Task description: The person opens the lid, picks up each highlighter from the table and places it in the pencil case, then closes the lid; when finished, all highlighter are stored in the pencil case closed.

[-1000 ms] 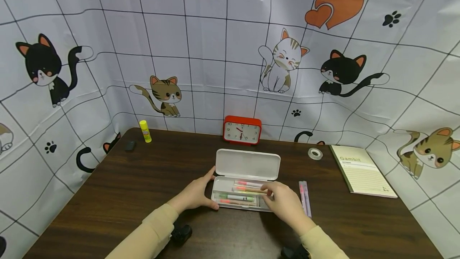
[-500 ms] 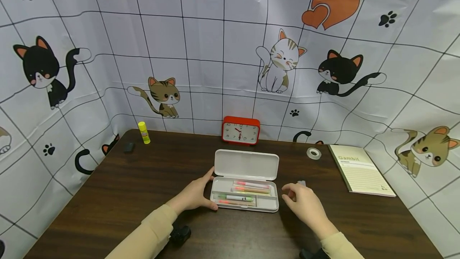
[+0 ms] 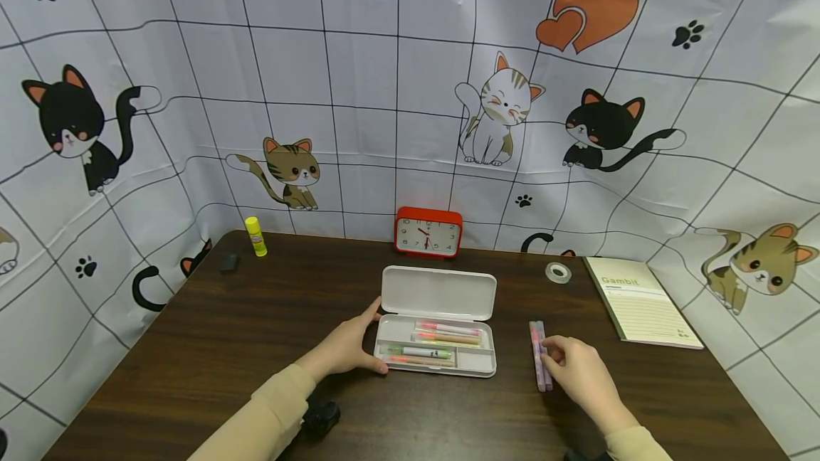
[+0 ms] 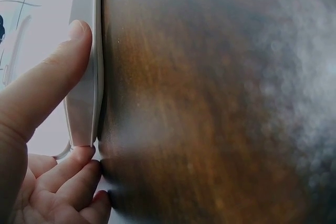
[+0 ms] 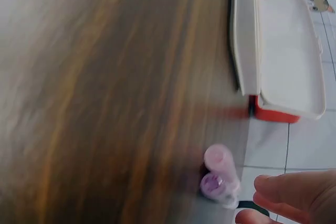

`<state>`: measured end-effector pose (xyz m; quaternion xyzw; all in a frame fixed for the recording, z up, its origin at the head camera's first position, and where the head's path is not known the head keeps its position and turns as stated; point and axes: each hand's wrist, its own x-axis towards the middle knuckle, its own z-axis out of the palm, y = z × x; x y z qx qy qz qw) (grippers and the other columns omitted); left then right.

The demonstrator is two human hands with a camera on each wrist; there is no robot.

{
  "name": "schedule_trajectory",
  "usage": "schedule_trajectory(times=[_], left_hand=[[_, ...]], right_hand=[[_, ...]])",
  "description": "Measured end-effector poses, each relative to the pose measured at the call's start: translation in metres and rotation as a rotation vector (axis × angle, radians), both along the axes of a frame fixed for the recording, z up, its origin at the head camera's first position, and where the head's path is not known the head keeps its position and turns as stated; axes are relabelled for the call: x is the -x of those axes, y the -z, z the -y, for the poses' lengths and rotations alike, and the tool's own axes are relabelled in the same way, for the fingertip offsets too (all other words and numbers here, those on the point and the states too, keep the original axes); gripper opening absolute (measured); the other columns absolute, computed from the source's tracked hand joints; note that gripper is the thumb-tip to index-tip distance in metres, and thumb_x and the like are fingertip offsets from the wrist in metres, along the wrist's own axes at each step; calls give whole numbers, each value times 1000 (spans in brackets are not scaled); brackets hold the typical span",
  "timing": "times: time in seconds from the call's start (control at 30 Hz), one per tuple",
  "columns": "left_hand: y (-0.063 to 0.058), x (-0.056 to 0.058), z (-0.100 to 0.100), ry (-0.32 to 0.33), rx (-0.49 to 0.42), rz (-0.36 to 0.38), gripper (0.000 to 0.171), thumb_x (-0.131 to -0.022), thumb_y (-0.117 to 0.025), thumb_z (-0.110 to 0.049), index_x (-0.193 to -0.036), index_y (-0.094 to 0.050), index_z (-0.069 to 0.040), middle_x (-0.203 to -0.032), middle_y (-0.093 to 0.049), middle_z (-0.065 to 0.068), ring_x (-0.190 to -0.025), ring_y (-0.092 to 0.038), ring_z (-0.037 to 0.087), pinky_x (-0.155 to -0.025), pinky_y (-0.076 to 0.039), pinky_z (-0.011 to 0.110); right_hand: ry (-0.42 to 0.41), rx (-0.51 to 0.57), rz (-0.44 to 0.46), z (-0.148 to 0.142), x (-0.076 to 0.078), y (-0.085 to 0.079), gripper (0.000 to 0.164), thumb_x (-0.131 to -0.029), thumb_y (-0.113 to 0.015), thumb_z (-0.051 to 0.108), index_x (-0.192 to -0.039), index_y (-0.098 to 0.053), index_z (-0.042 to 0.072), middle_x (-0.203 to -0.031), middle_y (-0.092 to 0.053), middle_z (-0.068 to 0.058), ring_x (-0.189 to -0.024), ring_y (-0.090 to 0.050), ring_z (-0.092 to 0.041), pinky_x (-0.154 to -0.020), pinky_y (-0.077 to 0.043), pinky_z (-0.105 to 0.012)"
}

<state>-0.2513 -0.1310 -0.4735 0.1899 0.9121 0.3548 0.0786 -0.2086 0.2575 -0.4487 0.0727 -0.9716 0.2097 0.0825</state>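
A white pencil case lies on the desk with its lid raised. Inside it are several pens, with pink, yellow, green and orange parts. My left hand holds the case by its left end, its thumb along the front side, as the left wrist view shows; its other fingers are bent at the end. To the right of the case lie two pens side by side, one pink and one purple. My right hand is right beside them, thumb and fingers apart with nothing between; the pens' round ends show in the right wrist view.
Behind the case stands a red clock. A yellow glue stick and a small dark block are at the back left. A roll of white tape and a notepad lie at the back right. A cat-patterned sheet borders the desk.
My right hand has left the case's right part, where its fingers were at the pens, and moved right to the two pens on the desk. My left hand has stayed on the case.
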Motion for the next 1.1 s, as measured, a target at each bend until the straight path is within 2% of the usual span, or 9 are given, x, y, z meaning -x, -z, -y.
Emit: schedule_trajectory(times=[0.23, 0.6, 0.87, 1.1], left_hand=[[1, 1, 1, 2, 9, -12, 122, -61, -89, -34, -152, -14, -3, -138, -50, 14, -126, -46, 35, -103, -35, 53], [2, 0, 1, 2, 0, 2, 123, -61, -89, -35, -153, -13, -7, -139, -49, 13, -126, -45, 36, -103, -35, 54], [2, -1, 2, 8, 4, -3, 123, -61, -89, -36, -153, -12, -7, -139, -50, 13, -126, -46, 36, -102, -36, 54], [2, 0, 2, 5, 10, -3, 123, -61, -89, -36, -153, -13, -8, -140, -49, 12, -127, -45, 35, -103, -35, 53]], right_hand=[[32, 3, 31, -8, 1, 4, 20, -83, -71, 12, -97, -70, -1, -67, -51, 1, -58, -43, -11, -52, -37, -24], [77, 24, 82, -11, 1, 10, 25, -82, -71, 14, -98, -69, -5, -66, -49, 1, -54, -41, -11, -49, -33, -23], [102, 29, 107, -10, 2, 8, 27, -81, -70, 15, -96, -69, -6, -68, -54, 0, -57, -45, -13, -50, -37, -27], [124, 37, 141, -9, 4, 5, 27, -77, -66, 9, -96, -66, -11, -66, -56, -1, -53, -48, -12, -48, -40, -27]])
